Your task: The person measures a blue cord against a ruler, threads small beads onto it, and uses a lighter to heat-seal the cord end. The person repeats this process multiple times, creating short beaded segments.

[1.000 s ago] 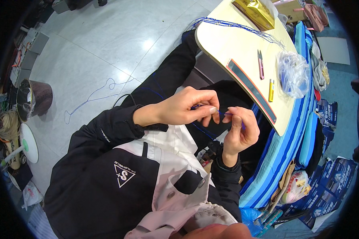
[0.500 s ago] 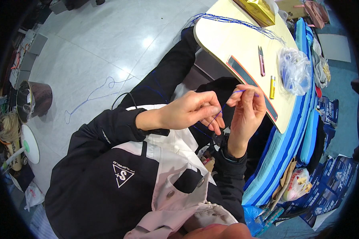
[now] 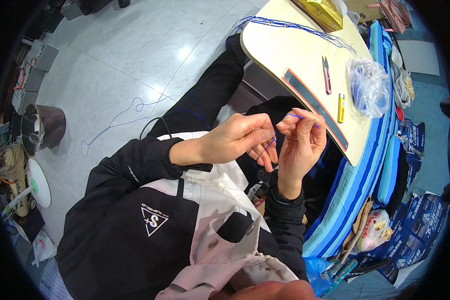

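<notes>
A thin blue cord (image 3: 268, 148) runs between my hands, above my lap. My left hand (image 3: 242, 137) is closed with thumb and fingertips pinching the cord, while its lower fingers stick out loosely. Close beside it my right hand (image 3: 302, 145) grips the cord between thumb and curled fingers; a short end (image 3: 314, 124) pokes out past its fingertips. A long slack blue loop (image 3: 106, 129) stretches off to the left, across my dark trouser leg and against the pale floor. Fingers hide part of the cord where it is pinched.
On the cream table (image 3: 280, 47) at the right lie a dark strip with an orange edge (image 3: 312, 102), pink-handled snips (image 3: 327, 77), a yellow lighter (image 3: 341, 108), a clear plastic bag (image 3: 369, 87) and a bundle of blue cords (image 3: 295, 27). A dark bin (image 3: 50, 129) stands at left.
My right hand has shifted slightly left, nearer my left hand, and its fingers have curled in more. The cord's end beyond its fingertips has tilted downward. My left hand has hardly moved.
</notes>
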The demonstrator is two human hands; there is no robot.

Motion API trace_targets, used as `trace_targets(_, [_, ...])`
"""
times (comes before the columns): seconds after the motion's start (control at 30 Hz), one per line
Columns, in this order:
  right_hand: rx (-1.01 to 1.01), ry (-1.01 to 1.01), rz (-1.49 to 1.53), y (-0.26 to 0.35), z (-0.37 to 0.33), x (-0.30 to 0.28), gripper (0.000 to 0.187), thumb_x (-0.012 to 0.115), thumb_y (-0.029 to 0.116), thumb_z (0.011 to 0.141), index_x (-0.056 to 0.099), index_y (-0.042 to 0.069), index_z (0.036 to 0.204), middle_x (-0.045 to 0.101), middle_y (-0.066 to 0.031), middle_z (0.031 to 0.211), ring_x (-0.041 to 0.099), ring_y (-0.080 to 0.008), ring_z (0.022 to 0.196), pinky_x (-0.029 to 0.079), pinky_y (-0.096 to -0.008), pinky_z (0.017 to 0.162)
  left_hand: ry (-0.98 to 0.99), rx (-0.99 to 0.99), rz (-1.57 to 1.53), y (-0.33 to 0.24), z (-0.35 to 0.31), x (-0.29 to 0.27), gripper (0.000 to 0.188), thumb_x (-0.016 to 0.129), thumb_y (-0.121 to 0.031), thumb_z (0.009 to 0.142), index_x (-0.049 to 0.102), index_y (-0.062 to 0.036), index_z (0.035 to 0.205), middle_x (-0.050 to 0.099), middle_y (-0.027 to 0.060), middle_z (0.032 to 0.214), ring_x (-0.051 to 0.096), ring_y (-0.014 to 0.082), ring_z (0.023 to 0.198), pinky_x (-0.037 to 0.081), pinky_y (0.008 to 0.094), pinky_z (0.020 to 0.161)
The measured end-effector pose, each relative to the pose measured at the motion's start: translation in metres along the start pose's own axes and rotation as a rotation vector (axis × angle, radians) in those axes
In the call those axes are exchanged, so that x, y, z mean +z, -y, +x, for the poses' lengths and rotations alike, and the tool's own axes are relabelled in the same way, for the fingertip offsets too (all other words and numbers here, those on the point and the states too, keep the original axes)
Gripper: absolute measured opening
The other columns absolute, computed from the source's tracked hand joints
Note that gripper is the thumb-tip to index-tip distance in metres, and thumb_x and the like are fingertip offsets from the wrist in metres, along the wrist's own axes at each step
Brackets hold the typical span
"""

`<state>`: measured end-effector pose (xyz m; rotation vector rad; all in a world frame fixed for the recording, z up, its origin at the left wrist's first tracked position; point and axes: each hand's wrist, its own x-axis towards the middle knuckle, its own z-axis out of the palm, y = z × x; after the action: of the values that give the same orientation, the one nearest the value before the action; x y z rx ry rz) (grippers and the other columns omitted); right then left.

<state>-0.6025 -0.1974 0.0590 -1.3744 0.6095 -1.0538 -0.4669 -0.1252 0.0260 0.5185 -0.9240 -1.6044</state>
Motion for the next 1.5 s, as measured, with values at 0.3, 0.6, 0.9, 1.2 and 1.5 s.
trace_targets(0.3, [0.031, -0.046, 0.053, -0.004, 0.002, -0.002, 0.025, 0.046, 0.019, 0.096, 0.054, -0.004, 0.098, 0.062, -0.0138, 0.079, 0.065, -0.0180, 0.068, 0.054, -0.0247, 0.062, -0.010, 0.021, 0.020, -0.001, -0.002, 0.001, 0.021, 0.034, -0.020, 0.099, 0.041, -0.0012, 0.091, 0.064, 0.0170, 0.082, 0.068, 0.0218, 0.071, 0.047, 0.0205, 0.055])
trace_targets(0.6, [0.047, -0.076, 0.057, -0.007, 0.000, -0.001, 0.024, 0.046, 0.020, 0.095, 0.054, -0.003, 0.098, 0.062, -0.0136, 0.081, 0.065, -0.0181, 0.070, 0.054, -0.0251, 0.063, -0.035, 0.020, 0.009, 0.002, -0.002, 0.000, 0.014, 0.039, -0.013, 0.097, 0.042, 0.0004, 0.096, 0.063, 0.0170, 0.082, 0.067, 0.0193, 0.069, 0.049, 0.0228, 0.057])
trace_targets(0.9, [-0.117, -0.062, 0.032, -0.006, 0.002, -0.010, 0.023, 0.046, 0.019, 0.096, 0.052, -0.003, 0.093, 0.054, -0.0157, 0.098, 0.055, -0.0117, 0.056, 0.044, -0.0199, 0.047, -0.193, 0.171, 0.243, 0.015, 0.007, -0.008, 0.008, 0.049, -0.006, 0.090, 0.054, -0.0002, 0.091, 0.043, 0.0017, 0.092, 0.044, 0.0067, 0.073, 0.037, 0.0193, 0.061])
trace_targets(1.2, [-0.360, -0.227, -0.033, 0.014, -0.002, -0.019, 0.018, 0.042, 0.020, 0.097, 0.048, 0.003, 0.095, 0.046, -0.0056, 0.057, 0.043, -0.0103, 0.043, 0.040, -0.0212, 0.038, -0.308, 0.280, 0.685, 0.030, 0.015, -0.012, 0.004, 0.054, -0.004, 0.080, 0.051, -0.0004, 0.081, 0.046, 0.0067, 0.082, 0.047, 0.0182, 0.077, 0.039, 0.0290, 0.069])
trace_targets(1.5, [-0.732, 0.730, -0.267, 0.049, -0.041, 0.013, 0.007, 0.063, 0.000, 0.070, 0.057, 0.000, 0.071, 0.049, -0.0024, 0.055, 0.053, -0.0168, 0.046, 0.045, -0.0225, 0.043, -0.343, 0.258, 0.756, 0.031, 0.023, -0.011, 0.004, 0.050, -0.002, 0.080, 0.048, 0.0013, 0.080, 0.046, 0.0077, 0.075, 0.044, 0.0169, 0.066, 0.038, 0.0277, 0.061])
